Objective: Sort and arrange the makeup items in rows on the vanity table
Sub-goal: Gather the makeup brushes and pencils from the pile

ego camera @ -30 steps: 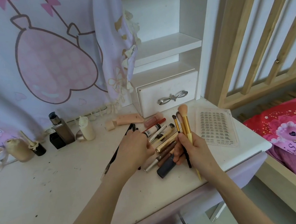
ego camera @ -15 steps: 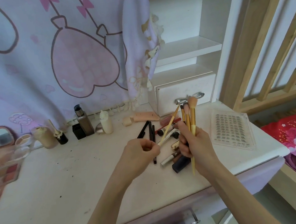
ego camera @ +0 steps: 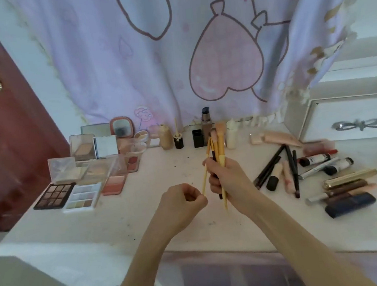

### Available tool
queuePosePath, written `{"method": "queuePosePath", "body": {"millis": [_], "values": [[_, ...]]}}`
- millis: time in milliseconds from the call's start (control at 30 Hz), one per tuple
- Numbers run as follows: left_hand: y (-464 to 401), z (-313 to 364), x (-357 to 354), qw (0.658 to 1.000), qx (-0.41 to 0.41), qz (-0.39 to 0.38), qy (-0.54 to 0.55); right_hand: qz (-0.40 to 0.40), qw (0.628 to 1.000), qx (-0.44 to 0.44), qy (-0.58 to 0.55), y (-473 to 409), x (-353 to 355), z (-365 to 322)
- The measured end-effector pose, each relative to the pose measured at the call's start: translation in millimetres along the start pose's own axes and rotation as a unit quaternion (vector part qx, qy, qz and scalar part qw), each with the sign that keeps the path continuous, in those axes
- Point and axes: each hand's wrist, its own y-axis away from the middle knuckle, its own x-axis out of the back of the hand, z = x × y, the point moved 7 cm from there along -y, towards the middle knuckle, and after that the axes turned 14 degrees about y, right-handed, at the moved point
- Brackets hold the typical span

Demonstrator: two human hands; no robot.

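— Yellow handles: the right hand [ego camera: 227, 180] is gripping a bunch of brushes [ego camera: 217, 149] upright above the middle of the desk [ego camera: 144, 217], bristles pointing up, its fingers curled tight round the handles.

— And the left hand [ego camera: 181, 204]?

— It is pinching the lower end of one thin yellow brush [ego camera: 206, 174] that is leaning out of the bunch, its fingers curled in close.

— Where is the rest of the makeup lying?

— Palettes [ego camera: 81, 196] are sitting open at the left of the desk, and bottles [ego camera: 206, 125] are standing along the back by the curtain [ego camera: 196, 48]. Black pencils [ego camera: 291, 167] and tubes [ego camera: 334, 167] are lying in a loose heap at the right, near the white drawer [ego camera: 352, 118].

— Are the hands touching the desk?

— No, both are hovering above it.
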Motion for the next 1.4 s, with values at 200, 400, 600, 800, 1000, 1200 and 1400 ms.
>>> {"method": "queuePosePath", "body": {"millis": [200, 400, 600, 800, 1000, 1200, 1400], "values": [[6.0, -45.1, 87.9, 0.988, 0.026, 0.152, 0.020, -0.078, 0.991, -0.109, -0.022, -27.5, -98.0, 7.7], [1.9, -72.9, 125.7, 0.974, 0.024, 0.219, -0.045, -0.075, 0.978, -0.191, -0.039, -46.5, -136.3, 19.4], [-5.1, -72.1, 122.2, 0.967, -0.012, 0.228, -0.110, -0.083, 0.979, -0.178, 0.054, -55.3, -138.0, 15.2], [-3.8, -61.3, 109.8, 0.955, -0.081, 0.217, -0.187, -0.037, 0.982, -0.164, 0.092, -61.7, -121.0, 21.9], [-10.7, -68.7, 76.4, 0.939, -0.151, 0.067, -0.303, -0.003, 0.980, -0.124, 0.155, -64.5, -112.7, 19.4], [-5.5, -82.7, 87.5, 0.968, -0.133, 0.124, -0.173, 0.017, 0.984, -0.125, 0.124, -61.8, -99.6, 22.8], [-1.7, -76.1, 80.5, 0.954, -0.176, 0.112, -0.213, 0.007, 0.976, -0.057, 0.211, -55.2, -96.9, 19.3]]}}
